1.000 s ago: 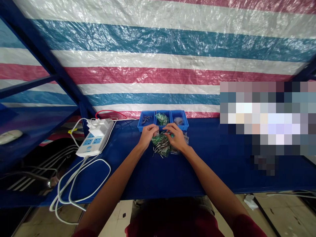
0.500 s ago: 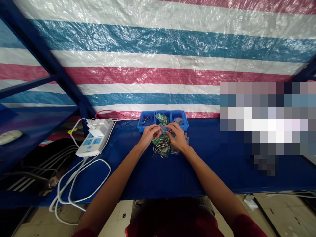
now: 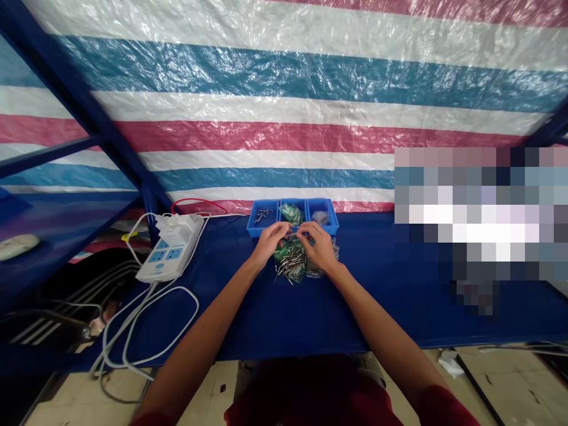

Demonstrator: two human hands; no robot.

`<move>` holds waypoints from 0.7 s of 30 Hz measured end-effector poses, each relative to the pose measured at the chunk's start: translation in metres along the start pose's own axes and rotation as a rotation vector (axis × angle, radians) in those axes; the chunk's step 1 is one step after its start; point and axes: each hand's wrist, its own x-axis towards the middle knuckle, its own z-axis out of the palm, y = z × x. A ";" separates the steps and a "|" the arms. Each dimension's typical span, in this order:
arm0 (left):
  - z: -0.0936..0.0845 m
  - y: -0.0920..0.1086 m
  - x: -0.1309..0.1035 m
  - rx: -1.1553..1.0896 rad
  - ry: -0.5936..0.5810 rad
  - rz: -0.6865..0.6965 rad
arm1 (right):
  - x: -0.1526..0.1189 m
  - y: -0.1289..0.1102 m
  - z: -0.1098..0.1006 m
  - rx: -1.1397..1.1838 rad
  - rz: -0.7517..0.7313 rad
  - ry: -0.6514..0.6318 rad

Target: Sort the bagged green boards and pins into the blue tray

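Both hands, left [image 3: 267, 241] and right [image 3: 320, 247], had dropped back onto the pile of pins [image 3: 290, 262] before the trays [image 3: 293, 216], fingertips pinched together on something too small to tell.

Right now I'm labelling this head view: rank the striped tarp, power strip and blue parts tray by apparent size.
1. Striped tarp
2. Power strip, though nearness may flatter it
3. Blue parts tray

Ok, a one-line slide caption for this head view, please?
Left hand and right hand meet over a pile of metal pins before three blue bins on a blue bench.
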 end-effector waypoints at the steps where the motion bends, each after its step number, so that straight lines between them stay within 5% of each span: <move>1: 0.000 0.000 0.000 0.028 -0.017 0.020 | 0.000 0.000 0.000 0.004 0.036 0.003; 10: 0.001 -0.006 -0.001 0.203 -0.030 0.162 | 0.001 -0.002 0.000 0.009 0.180 0.035; 21: 0.001 -0.001 -0.003 0.049 -0.010 0.132 | -0.002 0.007 0.003 -0.110 -0.091 -0.038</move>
